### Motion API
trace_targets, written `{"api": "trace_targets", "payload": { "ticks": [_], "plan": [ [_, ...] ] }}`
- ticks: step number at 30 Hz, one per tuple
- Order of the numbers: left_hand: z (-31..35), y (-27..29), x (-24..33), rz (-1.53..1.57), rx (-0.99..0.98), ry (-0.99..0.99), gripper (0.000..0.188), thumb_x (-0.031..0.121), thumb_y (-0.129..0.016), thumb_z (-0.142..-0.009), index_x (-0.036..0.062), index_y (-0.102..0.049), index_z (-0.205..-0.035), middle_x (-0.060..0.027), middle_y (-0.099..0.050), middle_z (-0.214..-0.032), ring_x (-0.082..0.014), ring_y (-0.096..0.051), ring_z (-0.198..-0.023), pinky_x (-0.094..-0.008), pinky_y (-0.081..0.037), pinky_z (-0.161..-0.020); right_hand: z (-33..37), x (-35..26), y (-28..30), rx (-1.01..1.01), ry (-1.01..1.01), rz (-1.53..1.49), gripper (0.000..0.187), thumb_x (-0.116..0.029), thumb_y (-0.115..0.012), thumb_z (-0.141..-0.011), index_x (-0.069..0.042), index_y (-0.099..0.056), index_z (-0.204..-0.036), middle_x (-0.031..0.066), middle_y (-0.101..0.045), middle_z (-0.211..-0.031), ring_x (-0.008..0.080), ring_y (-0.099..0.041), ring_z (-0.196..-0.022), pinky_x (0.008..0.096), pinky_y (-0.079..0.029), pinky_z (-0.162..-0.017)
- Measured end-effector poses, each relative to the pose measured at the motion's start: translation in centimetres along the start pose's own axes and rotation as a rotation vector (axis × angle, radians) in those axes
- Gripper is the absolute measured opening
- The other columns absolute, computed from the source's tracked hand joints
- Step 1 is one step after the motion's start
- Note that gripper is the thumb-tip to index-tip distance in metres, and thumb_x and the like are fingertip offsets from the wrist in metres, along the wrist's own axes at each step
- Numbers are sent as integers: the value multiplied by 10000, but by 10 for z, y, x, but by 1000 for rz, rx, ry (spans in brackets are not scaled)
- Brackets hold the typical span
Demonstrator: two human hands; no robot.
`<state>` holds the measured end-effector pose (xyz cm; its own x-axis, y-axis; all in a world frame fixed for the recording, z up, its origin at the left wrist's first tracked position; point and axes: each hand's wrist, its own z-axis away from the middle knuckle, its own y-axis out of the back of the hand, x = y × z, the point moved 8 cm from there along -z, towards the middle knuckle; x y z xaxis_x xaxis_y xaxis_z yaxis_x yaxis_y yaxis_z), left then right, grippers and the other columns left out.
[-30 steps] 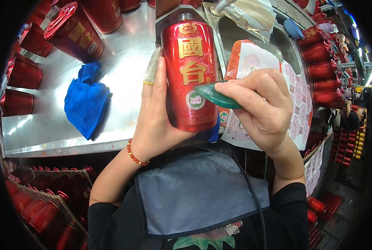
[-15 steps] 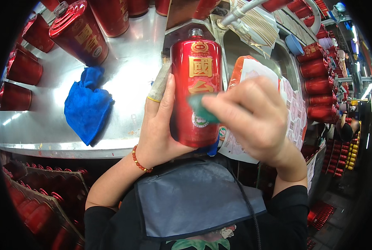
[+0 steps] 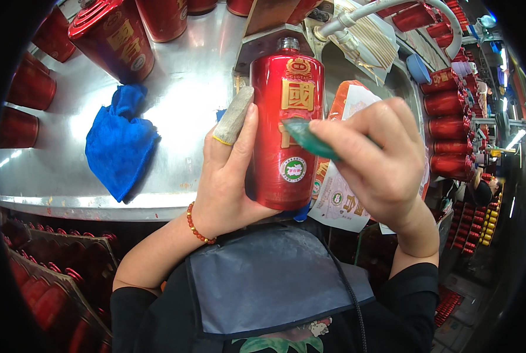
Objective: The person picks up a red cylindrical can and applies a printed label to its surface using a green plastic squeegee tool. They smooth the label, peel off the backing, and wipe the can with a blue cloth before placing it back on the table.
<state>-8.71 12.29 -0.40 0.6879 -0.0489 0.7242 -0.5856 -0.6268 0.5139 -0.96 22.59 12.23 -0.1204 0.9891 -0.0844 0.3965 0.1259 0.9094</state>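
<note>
A glossy red bottle (image 3: 269, 123) with gold characters, a round green-and-white emblem and a clear glass neck stands in front of me. My left hand (image 3: 230, 165) is wrapped round its left side and lower end, a grey fabric finger cover (image 3: 234, 117) on one finger. Pinched in my right hand (image 3: 383, 159) is a flat green scraper (image 3: 311, 139), lying over the gold lettering in the middle of the bottle's front. It hides part of one character. Whether its edge touches the surface, I cannot tell.
On the metal table (image 3: 174, 147) at left lies a blue cloth (image 3: 121, 147); red bottles (image 3: 118, 41) stand along its far side. Right of my bottle are printed sheets (image 3: 340, 203) and a sink with a faucet (image 3: 345, 23). Crates of red bottles (image 3: 57, 300) sit lower left.
My right hand and the scraper have moved up and right across the bottle, uncovering the round emblem. The bottle sits slightly further right and higher in view, still held by my left hand.
</note>
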Motion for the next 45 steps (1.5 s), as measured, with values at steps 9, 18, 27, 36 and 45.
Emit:
{"api": "trace_targets", "payload": {
  "ticks": [9,18,27,36,45],
  "plan": [
    [-1,0,1,-19,-4,2,1315,376,-1000,-605,-33,-261,-1612,-241,-352,-1605,-377,-416,-1391,-462,-334,-1172,2,-5,-1,3,32,-16,369,-44,-762,-625,-49,-777,-994,30,-570,-780,216,-542,-712,344,-442,-602],
    [0,2,1,-39,13,-6,1232,395,-960,-635,-53,-318,-1586,-249,-415,-1557,-372,-452,-1344,-442,-353,-1098,-2,10,6,-9,-29,-46,411,-18,-822,-650,-74,-791,-1056,36,-565,-779,218,-524,-729,339,-416,-624],
    [1,1,-1,-19,-6,29,1210,388,-952,-646,-49,-326,-1585,-252,-386,-1574,-396,-434,-1366,-471,-337,-1131,-13,37,2,88,-20,13,327,-56,-820,-667,-119,-772,-984,11,-535,-777,218,-536,-732,347,-456,-605],
    [1,0,-1,-10,-7,20,1256,401,-969,-628,-51,-303,-1593,-255,-391,-1566,-400,-443,-1333,-470,-338,-1129,-12,37,-1,43,-43,-84,314,-58,-828,-674,-107,-763,-977,23,-540,-774,228,-537,-738,352,-447,-622],
    [0,-1,0,-44,-21,17,1334,399,-993,-612,-47,-233,-1614,-239,-377,-1575,-393,-406,-1407,-467,-332,-1180,-18,64,1,35,-102,-161,236,-65,-832,-799,-33,-763,-1023,55,-561,-775,188,-535,-732,317,-417,-656]
  ]
}}
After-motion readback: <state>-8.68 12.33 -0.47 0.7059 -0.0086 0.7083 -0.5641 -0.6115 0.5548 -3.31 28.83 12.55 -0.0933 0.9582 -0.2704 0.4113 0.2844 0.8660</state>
